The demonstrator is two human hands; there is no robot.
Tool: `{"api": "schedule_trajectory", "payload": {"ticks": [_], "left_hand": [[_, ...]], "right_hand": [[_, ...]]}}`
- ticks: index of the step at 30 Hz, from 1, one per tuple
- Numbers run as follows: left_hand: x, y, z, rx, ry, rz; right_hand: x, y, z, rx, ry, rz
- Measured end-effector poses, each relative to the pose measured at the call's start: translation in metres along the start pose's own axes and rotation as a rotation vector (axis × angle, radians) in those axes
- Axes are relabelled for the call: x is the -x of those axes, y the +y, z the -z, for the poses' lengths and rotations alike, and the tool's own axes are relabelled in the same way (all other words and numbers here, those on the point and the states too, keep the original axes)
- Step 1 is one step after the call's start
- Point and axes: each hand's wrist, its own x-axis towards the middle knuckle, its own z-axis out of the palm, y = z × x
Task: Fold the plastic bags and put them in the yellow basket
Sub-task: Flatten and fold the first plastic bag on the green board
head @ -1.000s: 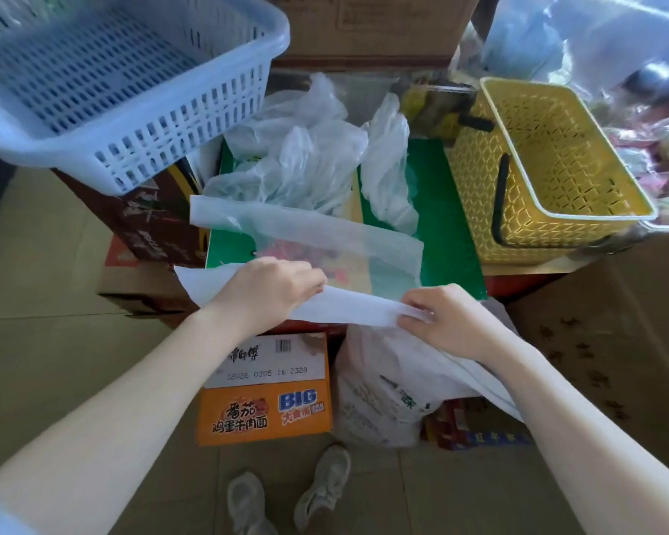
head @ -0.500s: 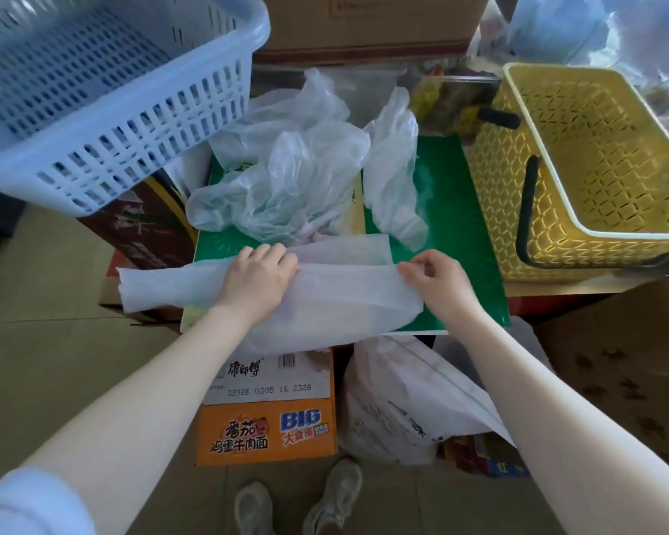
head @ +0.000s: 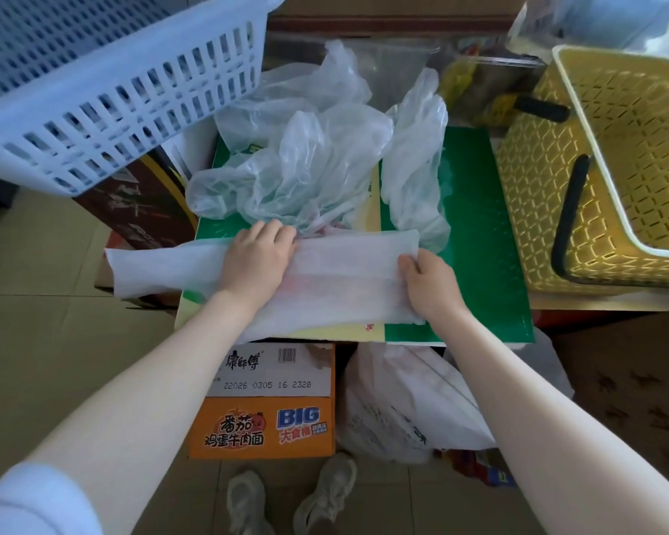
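A folded white plastic bag (head: 348, 279) lies across a green board (head: 476, 264). The left hand (head: 257, 258) presses flat on its middle; the right hand (head: 427, 285) pinches its right end. The yellow basket (head: 533, 179) sits at two o'clock.

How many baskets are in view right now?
2. The blue basket sits upper left, raised on boxes; the yellow basket stands at right beside the green board, and looks empty. None seems hidden.

The orange carton (head: 265, 426) reads "BIG" and "番茄鸡蛋牛肉面"; its white label (head: 275, 374) reads "康师傅" and "Z2026 0305 16 2328".
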Motion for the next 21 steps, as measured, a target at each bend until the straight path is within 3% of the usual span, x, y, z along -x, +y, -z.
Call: {"api": "schedule_trajectory", "payload": {"ticks": [4,9,13,21], "left_hand": [[0.017,0.011,0.012,0.014,0.08,-0.01],[0.051,0.013,0.013,0.021,-0.359,0.063],[0.054,0.002,0.005,-0.03,-0.379,0.061],[0.038,-0.004,0.003,-0.01,-0.382,0.076]], "right_hand": [[-0.009,-0.006,-0.011,0.281,0.065,0.023],[-0.015,-0.014,-0.017,0.511,0.078,-0.047],[-0.014,-0.016,-0.016,0.598,0.104,-0.109],[-0.008,-0.006,-0.017,0.787,0.188,-0.051]]}}
